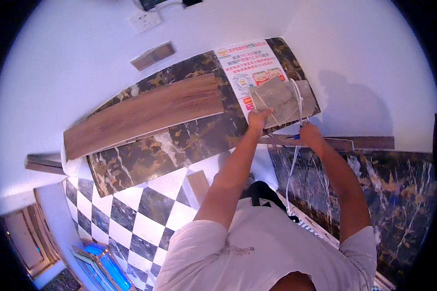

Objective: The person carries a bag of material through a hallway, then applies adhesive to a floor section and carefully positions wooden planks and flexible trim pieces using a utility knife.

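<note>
1. Left hand (pixel 259 121), thumb over the near edge of the grey-brown bundle (pixel 275 101), clasping it at the counter's right end.
2. White cord (pixel 299 99), looped over the bundle; uneven tension could make it slip.
3. Right hand (pixel 310 133), fingers curled by a small blue object (pixel 293 137); exact pinch indeterminable.
4. Marbled counter (pixel 167 150): brown plank (pixel 145 115), then printed sheet (pixel 247 59).
5. Room: checkered floor (pixel 151 206); white wall (pixel 359 48).

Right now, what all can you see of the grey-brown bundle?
The bundle is dull, roughly rectangular and creased; paper or cloth, I cannot tell. It lies at the right end of the counter, partly covering a poster. White cord crosses it toward its right; the left hand holds its lower-left edge.
</note>
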`<action>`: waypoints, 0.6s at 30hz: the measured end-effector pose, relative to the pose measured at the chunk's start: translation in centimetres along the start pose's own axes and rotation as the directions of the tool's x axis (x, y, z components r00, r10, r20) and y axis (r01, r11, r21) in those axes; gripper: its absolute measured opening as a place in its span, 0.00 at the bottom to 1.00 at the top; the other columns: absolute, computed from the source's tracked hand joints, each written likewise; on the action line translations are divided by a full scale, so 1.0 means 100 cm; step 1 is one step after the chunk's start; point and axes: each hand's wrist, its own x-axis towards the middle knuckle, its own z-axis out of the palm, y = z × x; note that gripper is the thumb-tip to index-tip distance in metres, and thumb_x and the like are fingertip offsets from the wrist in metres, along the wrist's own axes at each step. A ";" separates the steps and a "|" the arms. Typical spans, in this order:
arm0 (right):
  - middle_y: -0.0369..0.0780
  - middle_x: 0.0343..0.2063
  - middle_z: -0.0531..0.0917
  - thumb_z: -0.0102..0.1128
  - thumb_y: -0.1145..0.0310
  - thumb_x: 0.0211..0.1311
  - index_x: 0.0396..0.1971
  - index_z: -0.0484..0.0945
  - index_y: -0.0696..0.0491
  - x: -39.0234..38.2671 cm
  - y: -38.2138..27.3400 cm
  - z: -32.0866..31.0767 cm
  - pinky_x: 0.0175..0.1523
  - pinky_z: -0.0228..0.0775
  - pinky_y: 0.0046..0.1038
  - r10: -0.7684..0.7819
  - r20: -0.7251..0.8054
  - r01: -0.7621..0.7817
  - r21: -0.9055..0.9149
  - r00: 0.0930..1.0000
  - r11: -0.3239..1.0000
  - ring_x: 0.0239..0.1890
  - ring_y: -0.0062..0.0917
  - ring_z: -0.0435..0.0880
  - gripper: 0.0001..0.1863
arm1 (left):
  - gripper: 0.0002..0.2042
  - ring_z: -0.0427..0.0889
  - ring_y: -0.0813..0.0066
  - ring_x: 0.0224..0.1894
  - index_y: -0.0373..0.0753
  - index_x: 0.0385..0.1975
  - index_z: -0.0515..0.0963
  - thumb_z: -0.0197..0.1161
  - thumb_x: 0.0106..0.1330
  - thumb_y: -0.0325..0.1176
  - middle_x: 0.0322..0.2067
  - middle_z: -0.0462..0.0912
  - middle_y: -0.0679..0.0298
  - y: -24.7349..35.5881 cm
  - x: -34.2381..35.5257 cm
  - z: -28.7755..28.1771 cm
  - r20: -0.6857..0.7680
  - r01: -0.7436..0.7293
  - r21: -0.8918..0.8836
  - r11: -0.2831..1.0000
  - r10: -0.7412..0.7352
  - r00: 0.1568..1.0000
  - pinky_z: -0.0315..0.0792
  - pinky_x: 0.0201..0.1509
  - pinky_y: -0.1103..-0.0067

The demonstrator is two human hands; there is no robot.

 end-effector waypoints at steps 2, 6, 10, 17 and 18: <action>0.50 0.40 0.83 0.63 0.41 0.52 0.33 0.85 0.60 0.003 -0.010 -0.038 0.50 0.76 0.43 -0.005 0.091 -0.004 0.094 0.996 0.996 0.46 0.43 0.83 0.31 | 0.25 0.84 0.70 0.35 0.28 0.44 0.80 0.79 0.47 0.34 0.36 0.85 0.57 0.009 0.002 -0.006 -0.057 0.087 0.202 0.976 -0.077 0.995 0.78 0.39 0.70; 0.56 0.44 0.81 0.71 0.57 0.39 0.39 0.81 0.62 0.016 -0.013 -0.058 0.53 0.73 0.45 -0.140 0.223 0.062 0.321 0.965 0.945 0.50 0.49 0.80 0.28 | 0.21 0.85 0.72 0.34 0.30 0.38 0.83 0.78 0.47 0.36 0.31 0.86 0.59 -0.089 0.068 -0.042 -0.191 -0.046 0.446 0.894 0.145 0.971 0.78 0.40 0.72; 0.55 0.47 0.82 0.76 0.58 0.36 0.45 0.79 0.63 0.013 0.024 -0.057 0.56 0.71 0.41 -0.113 0.311 -0.002 0.347 0.944 0.938 0.53 0.49 0.79 0.34 | 0.22 0.85 0.65 0.34 0.33 0.38 0.83 0.78 0.45 0.38 0.32 0.87 0.57 0.006 0.002 -0.006 0.027 -0.051 0.152 0.987 0.047 0.999 0.78 0.42 0.70; 0.45 0.44 0.84 0.80 0.60 0.39 0.50 0.78 0.59 0.035 0.030 -0.071 0.55 0.70 0.38 -0.345 0.438 0.002 0.617 0.830 0.787 0.47 0.35 0.80 0.35 | 0.27 0.86 0.52 0.41 0.29 0.38 0.83 0.78 0.44 0.46 0.35 0.86 0.45 -0.043 0.043 -0.018 -0.056 -0.127 0.443 0.888 0.169 0.984 0.77 0.49 0.65; 0.43 0.44 0.85 0.80 0.59 0.39 0.49 0.79 0.58 0.033 0.035 -0.069 0.55 0.70 0.38 -0.326 0.479 -0.061 0.629 0.815 0.775 0.46 0.32 0.80 0.34 | 0.28 0.85 0.52 0.42 0.29 0.39 0.82 0.79 0.44 0.46 0.36 0.85 0.44 -0.026 0.032 -0.013 -0.037 -0.111 0.445 0.889 0.143 0.989 0.76 0.49 0.64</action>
